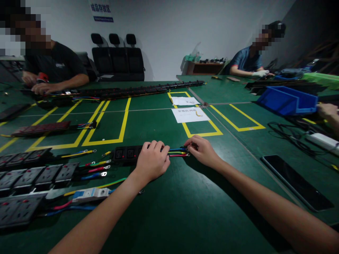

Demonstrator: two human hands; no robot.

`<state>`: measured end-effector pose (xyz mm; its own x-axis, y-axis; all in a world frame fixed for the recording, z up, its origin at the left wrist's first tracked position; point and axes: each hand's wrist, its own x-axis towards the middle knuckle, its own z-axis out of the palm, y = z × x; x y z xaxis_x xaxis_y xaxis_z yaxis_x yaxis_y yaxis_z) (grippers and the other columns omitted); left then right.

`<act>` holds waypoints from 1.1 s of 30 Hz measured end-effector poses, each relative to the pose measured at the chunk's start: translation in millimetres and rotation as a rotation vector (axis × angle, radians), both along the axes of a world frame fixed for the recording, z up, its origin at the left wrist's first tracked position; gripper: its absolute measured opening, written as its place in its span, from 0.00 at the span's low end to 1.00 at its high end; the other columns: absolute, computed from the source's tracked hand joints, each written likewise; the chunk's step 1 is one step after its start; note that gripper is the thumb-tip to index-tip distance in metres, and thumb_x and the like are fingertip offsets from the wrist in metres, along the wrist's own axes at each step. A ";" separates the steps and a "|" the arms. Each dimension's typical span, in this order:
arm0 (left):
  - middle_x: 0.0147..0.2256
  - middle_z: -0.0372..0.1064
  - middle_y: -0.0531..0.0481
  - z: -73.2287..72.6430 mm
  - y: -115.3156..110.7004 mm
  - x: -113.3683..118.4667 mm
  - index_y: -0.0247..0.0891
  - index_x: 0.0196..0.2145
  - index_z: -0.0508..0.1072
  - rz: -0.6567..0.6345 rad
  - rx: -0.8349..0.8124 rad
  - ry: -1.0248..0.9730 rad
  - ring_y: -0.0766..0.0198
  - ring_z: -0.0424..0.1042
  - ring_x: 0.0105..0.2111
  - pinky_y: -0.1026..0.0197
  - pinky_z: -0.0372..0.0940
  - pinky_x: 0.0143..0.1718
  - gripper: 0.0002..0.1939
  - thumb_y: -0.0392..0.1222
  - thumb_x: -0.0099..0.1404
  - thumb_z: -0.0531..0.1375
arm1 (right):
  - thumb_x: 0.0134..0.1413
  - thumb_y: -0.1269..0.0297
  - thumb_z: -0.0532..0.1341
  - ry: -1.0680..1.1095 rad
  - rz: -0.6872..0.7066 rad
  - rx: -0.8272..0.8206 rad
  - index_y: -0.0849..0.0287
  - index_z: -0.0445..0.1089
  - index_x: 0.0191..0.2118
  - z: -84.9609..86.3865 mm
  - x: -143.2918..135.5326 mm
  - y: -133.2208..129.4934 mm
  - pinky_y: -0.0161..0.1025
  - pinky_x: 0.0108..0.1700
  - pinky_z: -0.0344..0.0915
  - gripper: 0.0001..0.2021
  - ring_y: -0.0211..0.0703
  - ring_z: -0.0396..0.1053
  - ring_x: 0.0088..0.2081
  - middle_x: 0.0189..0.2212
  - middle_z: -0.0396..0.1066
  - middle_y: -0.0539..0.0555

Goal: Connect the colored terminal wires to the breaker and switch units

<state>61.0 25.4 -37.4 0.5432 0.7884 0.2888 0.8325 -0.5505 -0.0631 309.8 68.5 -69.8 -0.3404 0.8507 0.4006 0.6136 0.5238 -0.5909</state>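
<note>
A black socket strip (124, 154) lies on the green table, with blue, yellow-green and red wires (177, 153) coming out of its right end. My left hand (153, 158) is wrapped over the strip's right part, fingers bent around it. At the far ends of the wires, my right hand (200, 150) pinches near the blue wire's end with thumb and fingers; its fingertips partly hide what they hold. The red wire's ring terminal shows just below them. A short yellow-green wire (106, 153) sticks out at the strip's left end.
More socket strips (39, 174) with ring-ended wires and a breaker (91, 194) lie at left. Paper sheets (190, 114) and yellow tape outlines are ahead. A phone (296, 181), cables and a blue bin (287, 100) stand at right. Two people work across the table; another person's hand shows far right.
</note>
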 end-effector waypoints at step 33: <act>0.45 0.71 0.40 19.9 6.1 -4.1 0.34 0.51 0.71 0.194 -0.031 -0.237 0.49 0.69 0.47 0.46 0.68 0.47 0.16 0.44 0.70 0.55 | 0.68 0.65 0.57 -0.044 0.119 0.024 0.55 0.71 0.45 -4.0 -2.7 -2.0 0.39 0.36 0.63 0.06 0.42 0.67 0.33 0.36 0.72 0.53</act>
<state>56.9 31.5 -17.6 0.3022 0.8813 0.3633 0.9118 -0.3784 0.1595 307.1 66.4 -73.8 -0.4563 0.7936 0.4026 0.5711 0.6081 -0.5514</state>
